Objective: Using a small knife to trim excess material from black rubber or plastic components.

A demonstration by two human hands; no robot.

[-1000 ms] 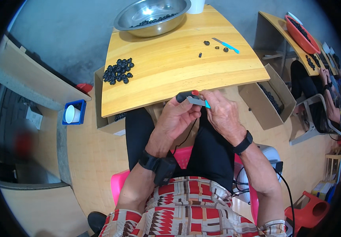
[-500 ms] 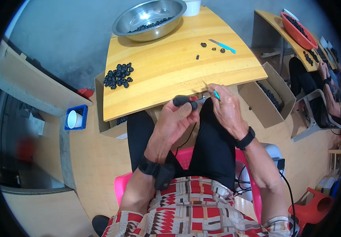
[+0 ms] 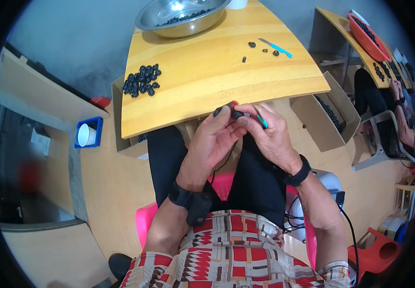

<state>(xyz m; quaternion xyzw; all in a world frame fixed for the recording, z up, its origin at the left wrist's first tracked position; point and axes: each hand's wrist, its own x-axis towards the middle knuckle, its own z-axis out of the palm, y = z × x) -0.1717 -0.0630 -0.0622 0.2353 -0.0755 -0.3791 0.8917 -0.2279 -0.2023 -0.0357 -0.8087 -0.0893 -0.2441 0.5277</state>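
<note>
My left hand [image 3: 215, 136] and my right hand [image 3: 267, 136] meet over my lap, just below the near edge of the wooden table [image 3: 207, 72]. The left fingers pinch a small black round part [image 3: 225, 112] with a bit of red showing at it. My right hand grips a thin tool with a teal handle [image 3: 262, 122] and touches the black part with it. A pile of similar black parts [image 3: 141, 80] lies on the table's left side. Both wrists wear black bands.
A metal bowl [image 3: 181, 17] with dark pieces stands at the table's far edge. A second teal tool [image 3: 275, 47] and a few loose black bits lie at the far right. Cardboard boxes [image 3: 330, 117] flank the table. Another person sits at the right by a table with a red tray [image 3: 365, 34].
Both hands stay together at the table edge, working the black part; the view has shifted slightly and the fingers have changed their hold a little.
</note>
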